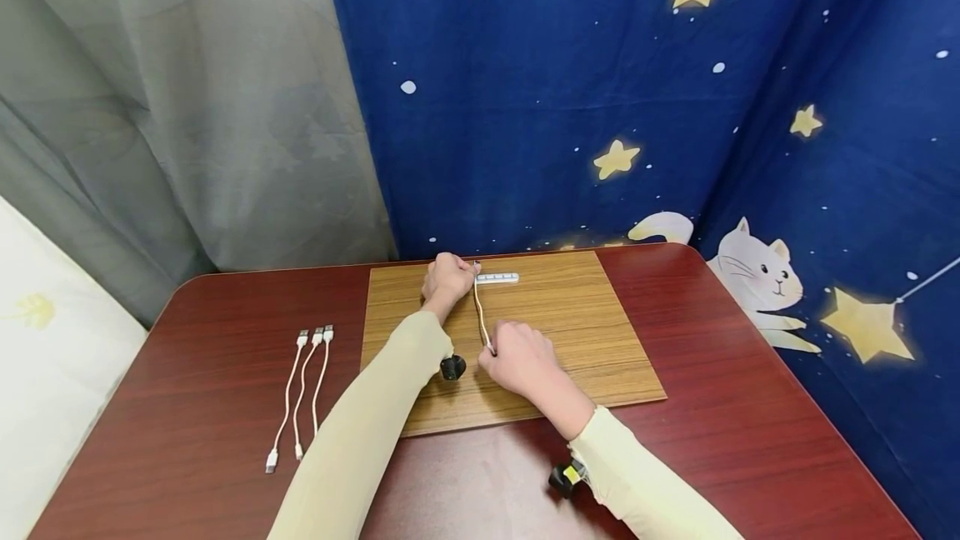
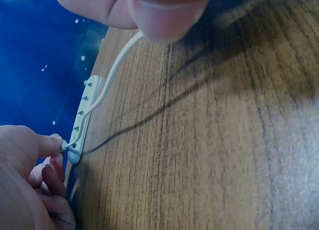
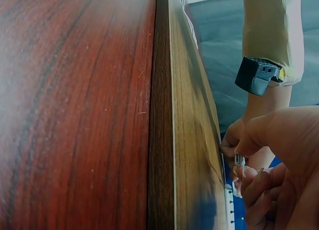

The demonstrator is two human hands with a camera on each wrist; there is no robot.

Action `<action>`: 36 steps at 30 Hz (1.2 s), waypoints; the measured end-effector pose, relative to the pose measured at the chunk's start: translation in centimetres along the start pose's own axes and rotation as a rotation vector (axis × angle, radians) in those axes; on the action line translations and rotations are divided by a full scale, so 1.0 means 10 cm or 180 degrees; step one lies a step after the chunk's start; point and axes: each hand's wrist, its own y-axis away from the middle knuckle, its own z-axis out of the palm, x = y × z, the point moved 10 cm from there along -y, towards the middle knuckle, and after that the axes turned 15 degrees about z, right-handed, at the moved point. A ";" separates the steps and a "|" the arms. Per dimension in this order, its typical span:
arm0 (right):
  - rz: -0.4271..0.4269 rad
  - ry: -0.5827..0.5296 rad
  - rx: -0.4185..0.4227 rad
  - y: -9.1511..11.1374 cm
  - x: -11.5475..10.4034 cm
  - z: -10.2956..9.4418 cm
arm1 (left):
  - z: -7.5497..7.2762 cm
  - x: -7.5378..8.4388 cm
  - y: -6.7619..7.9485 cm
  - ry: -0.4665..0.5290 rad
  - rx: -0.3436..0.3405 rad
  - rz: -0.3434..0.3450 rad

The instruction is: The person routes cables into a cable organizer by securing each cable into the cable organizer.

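A white USB charging cable (image 1: 480, 311) runs taut between the two hands above a wood-grain board. My left hand (image 1: 448, 277) pinches its far end, right beside the left end of a white slotted cable-clip strip (image 1: 501, 278). In the left wrist view the cable passes close along the strip (image 2: 82, 115); whether it sits in a slot I cannot tell. Nearer the body, my right hand (image 1: 519, 357) grips the other end between thumb and fingers. Its small metal plug (image 3: 239, 159) pokes out in the right wrist view.
Three more white USB cables (image 1: 300, 394) lie side by side on the red-brown table (image 1: 225, 357), left of the board (image 1: 585, 332). Behind the table hang a grey curtain (image 1: 225, 107) and a blue star-printed one (image 1: 525, 107).
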 end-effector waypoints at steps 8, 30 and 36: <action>0.0070 0.0031 -0.0001 -0.03 0.03 -0.02 | 0.03 0.00 -0.04 -0.0041 0.0001 -0.0003; 0.0174 0.0130 -0.0036 -0.08 0.11 0.08 | 0.07 0.01 -0.08 -0.0141 -0.0017 -0.0029; 0.0179 0.0167 -0.0059 -0.08 0.10 0.13 | 0.09 -0.02 -0.11 -0.0160 -0.0049 -0.0071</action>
